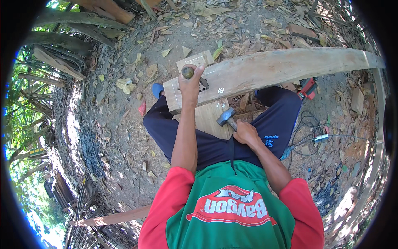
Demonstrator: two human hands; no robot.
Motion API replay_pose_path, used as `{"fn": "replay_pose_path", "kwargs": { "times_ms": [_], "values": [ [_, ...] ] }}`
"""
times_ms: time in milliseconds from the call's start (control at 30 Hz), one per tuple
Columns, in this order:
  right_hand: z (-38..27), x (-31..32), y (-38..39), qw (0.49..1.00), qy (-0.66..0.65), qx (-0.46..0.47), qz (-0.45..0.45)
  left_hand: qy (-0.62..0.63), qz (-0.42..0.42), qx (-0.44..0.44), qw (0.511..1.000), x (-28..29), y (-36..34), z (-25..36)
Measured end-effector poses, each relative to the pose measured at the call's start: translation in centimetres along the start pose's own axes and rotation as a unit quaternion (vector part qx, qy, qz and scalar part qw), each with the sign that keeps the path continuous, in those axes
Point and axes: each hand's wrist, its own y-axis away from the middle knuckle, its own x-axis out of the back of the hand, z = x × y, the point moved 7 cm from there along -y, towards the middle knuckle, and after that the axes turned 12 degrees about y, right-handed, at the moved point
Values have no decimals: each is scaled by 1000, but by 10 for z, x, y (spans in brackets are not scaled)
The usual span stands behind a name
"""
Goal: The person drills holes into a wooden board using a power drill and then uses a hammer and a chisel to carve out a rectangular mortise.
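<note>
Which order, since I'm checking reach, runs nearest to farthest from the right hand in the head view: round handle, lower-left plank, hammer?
1. Hammer: gripped in the right hand itself.
2. Round handle: up and to the left, in the left hand.
3. Plank: farthest, at the picture's lower left.

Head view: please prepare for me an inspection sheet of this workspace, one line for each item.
Surface: soil ground, strewn with dry leaves.
Work things: curved wooden plank with dark opening near left end; hammer; round-handled tool.
Clutter: wood block; red-and-black object beside right knee.
Hands: left hand grips round-handled tool over plank; right hand grips hammer by its handle.
Cables: dark cable, loosely looped on ground at right.
Surroundings: poles and green foliage at left.
</note>
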Motion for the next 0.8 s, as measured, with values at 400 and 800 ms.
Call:
{"fn": "replay_pose_path", "kwargs": {
  "times_ms": [400, 800],
  "values": [
    [-16, 89, 23, 935, -349, 62, 25, -6, -4, -22, 1000, -4, 0, -1],
    [-140, 251, 46, 889, -106, 246, 372, 11, -41, -38, 998, -5, 3, -5]
  ]
}}
